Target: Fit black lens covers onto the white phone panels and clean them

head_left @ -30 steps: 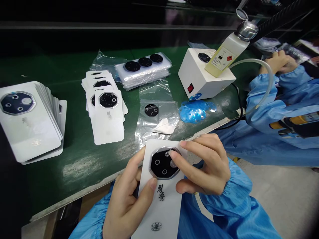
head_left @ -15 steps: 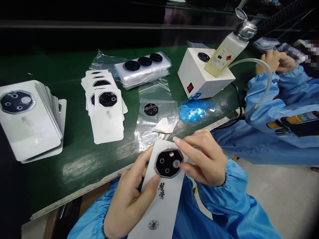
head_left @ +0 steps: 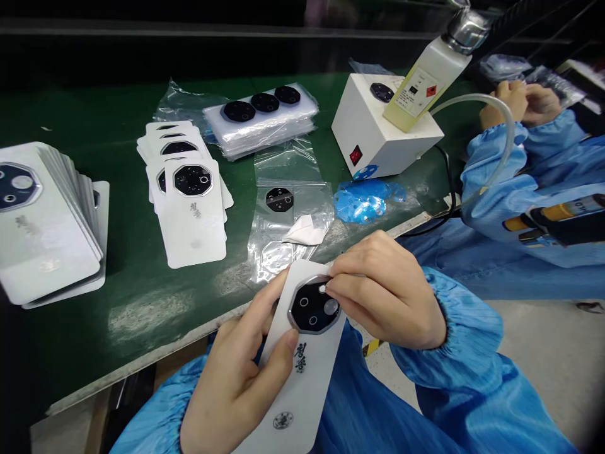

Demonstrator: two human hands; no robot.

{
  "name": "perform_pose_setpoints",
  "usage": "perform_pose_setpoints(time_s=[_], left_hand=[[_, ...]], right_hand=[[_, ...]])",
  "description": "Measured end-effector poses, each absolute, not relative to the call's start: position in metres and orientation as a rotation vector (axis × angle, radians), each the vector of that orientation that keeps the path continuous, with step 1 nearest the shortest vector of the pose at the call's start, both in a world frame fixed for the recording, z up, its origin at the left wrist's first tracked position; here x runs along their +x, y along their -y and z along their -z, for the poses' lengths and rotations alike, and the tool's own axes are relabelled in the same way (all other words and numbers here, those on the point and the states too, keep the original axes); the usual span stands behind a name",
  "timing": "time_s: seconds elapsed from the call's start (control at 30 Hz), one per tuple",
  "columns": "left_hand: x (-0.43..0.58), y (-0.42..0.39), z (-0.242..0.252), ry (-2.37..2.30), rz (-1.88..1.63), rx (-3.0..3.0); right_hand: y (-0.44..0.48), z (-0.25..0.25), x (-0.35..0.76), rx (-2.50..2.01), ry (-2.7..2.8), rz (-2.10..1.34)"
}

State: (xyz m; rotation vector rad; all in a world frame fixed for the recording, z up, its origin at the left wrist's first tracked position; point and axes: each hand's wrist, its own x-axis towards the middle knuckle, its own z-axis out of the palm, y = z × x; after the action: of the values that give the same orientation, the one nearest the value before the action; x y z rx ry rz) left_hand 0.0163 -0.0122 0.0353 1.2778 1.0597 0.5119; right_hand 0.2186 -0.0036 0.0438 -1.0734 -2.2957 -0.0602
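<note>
My left hand point(head_left: 236, 378) grips a white phone back cover point(head_left: 302, 378) with a black octagonal camera plate point(head_left: 314, 304), thumb lying on its face near the printed characters. My right hand point(head_left: 382, 293) is curled at the cover's top right corner, fingertips pinched together at the small round spot on the camera plate's upper edge. What the fingertips pinch is too small to name. The cover is held just in front of the green bench's edge, above my blue-sleeved lap.
On the green bench point(head_left: 118, 252) lie a fanned stack of covers point(head_left: 42, 221) at left, a smaller pile point(head_left: 189, 202), bagged camera plates point(head_left: 262, 120), clear bags point(head_left: 288, 214), blue film discs point(head_left: 362, 202), and a white box point(head_left: 378, 135) with a bottle point(head_left: 420, 82). Another person's sleeves point(head_left: 520, 183) work at right.
The cover has tilted and shifted slightly between frames. My right fingers moved from the camera plate's middle to its upper edge and pinched together there. The view drifted, so bench items sit further left.
</note>
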Motion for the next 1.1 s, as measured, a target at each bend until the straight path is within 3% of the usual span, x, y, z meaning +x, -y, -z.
perform_pose_setpoints(time_s=[0.6,1.1], left_hand=[[0.014,0.017,-0.033,-1.120,-0.582,1.365],[0.007,0.009,-0.019,-0.911,-0.507,1.607]], right_hand=[[0.002,-0.047,0.213,-1.171,2.436,0.074],[-0.002,-0.044,0.214,-1.260,2.361,-0.296]])
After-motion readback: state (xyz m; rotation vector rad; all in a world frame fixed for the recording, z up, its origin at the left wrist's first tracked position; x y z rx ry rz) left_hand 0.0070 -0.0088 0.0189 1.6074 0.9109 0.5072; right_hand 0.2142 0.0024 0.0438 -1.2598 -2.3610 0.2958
